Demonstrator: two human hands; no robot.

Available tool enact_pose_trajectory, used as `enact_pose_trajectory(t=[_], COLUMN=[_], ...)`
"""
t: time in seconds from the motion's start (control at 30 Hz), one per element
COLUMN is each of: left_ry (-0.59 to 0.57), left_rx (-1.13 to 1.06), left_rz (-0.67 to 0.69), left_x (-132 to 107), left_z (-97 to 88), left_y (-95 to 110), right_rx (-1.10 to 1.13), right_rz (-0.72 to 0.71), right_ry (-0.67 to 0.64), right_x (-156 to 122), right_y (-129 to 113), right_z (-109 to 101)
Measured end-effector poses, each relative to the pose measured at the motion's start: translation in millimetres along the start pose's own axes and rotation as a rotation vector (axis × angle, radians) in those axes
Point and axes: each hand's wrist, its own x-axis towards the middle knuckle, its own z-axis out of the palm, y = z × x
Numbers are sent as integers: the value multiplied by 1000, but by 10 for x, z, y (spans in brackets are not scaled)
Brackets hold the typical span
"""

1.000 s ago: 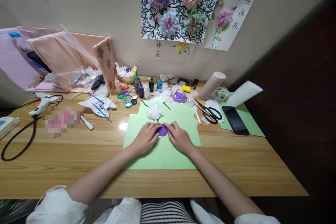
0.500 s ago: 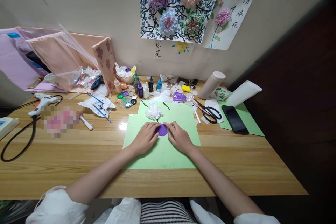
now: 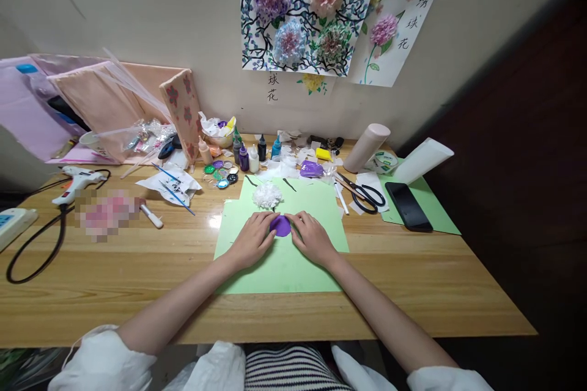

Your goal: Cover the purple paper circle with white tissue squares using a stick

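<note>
A flat purple clay disc [image 3: 280, 225] lies on a light green paper sheet [image 3: 284, 263] in the middle of the wooden table. My left hand [image 3: 251, 238] presses its fingertips on the disc's left edge. My right hand [image 3: 312, 237] does the same on the disc's right edge, fingers bent and close together. Just beyond the disc, a white tissue flower [image 3: 268, 195] sits on the green sheet.
Black scissors [image 3: 364, 191], a phone [image 3: 408, 206], tape roll [image 3: 384, 162] and two paper rolls [image 3: 367, 146] lie right. Paint bottles [image 3: 250, 156] and purple clay [image 3: 312, 168] stand behind. A glue gun [image 3: 76, 182] with cable and brushes [image 3: 177, 189] lie left. Flower pictures [image 3: 305, 12] hang on the wall.
Both hands stay on the purple disc, with only slight finger shifts. The view has tilted a little.
</note>
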Motion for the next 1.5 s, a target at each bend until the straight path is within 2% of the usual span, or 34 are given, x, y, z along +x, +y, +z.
enact_pose_trajectory(t=[0.1, 0.33, 0.67, 0.73, 0.87, 0.93, 1.0, 1.2, 1.5], left_ry=[-33, -210, -291, -261, 22, 94, 83, 26, -68], left_rx=[51, 157, 153, 82, -73, -125, -143, -74, 93], left_rz=[44, 153, 120, 78, -136, -227, -252, -167, -41], left_x=[6, 57, 109, 99, 80, 66, 43, -39, -62], left_z=[17, 71, 31, 25, 46, 72, 100, 132, 53], left_y=[5, 12, 85, 100, 110, 106, 104, 109, 40], right_rx=[91, 529, 598, 594, 557, 513, 470, 401, 327], right_rz=[-5, 109, 111, 114, 102, 75, 55, 44, 27], right_ry=[6, 4, 34, 42, 48, 38, 22, 16, -17], right_x=[9, 37, 19, 18, 25, 29, 32, 31, 34], right_y=[20, 147, 153, 153, 148, 143, 140, 141, 142], right_z=[-12, -61, -63, -64, -70, -67, -60, -32, -42])
